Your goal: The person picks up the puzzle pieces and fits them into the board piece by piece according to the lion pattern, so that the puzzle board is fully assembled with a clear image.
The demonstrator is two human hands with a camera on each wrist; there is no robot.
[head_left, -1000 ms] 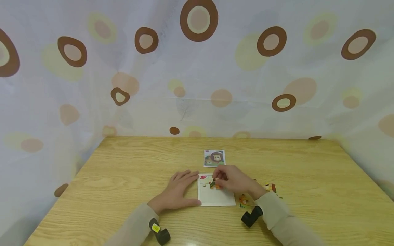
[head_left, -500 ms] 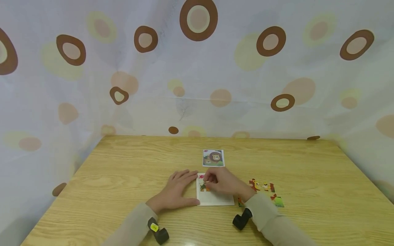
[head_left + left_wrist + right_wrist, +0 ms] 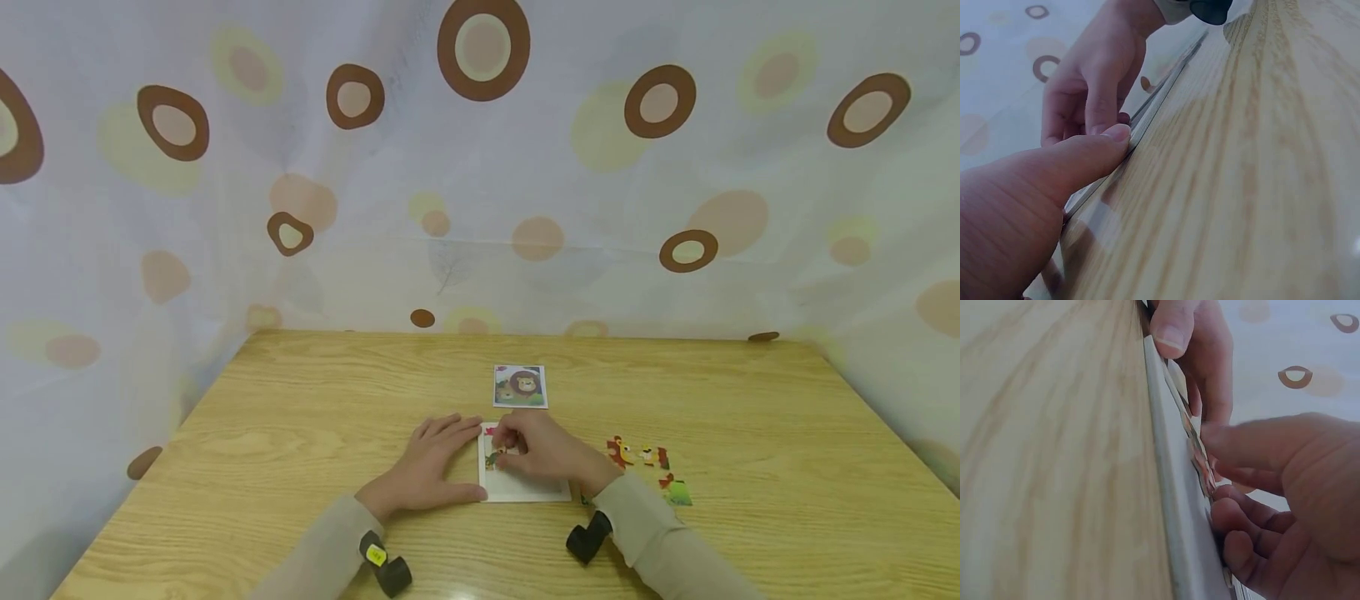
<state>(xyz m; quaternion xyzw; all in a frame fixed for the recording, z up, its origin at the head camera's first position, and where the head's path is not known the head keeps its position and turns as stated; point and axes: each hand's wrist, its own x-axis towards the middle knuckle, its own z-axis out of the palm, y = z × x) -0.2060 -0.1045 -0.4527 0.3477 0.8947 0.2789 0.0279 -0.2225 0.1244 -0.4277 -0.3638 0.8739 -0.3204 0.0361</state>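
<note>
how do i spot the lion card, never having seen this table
On the wooden table, find the white puzzle board, then look just past its far edge. The small lion card lies there, showing one whole picture, unlike the loose puzzle pieces to the right.

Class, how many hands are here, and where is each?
2: the left hand at the left edge of the puzzle board, the right hand over it; no others show.

A long beige cloth left sleeve (image 3: 326, 542) pairs with a matching right sleeve (image 3: 663, 529); a black, rounded left-wrist camera (image 3: 395, 577) bears a yellow label (image 3: 377, 555), and a black right-wrist camera (image 3: 585, 542) is similarly shaped.
</note>
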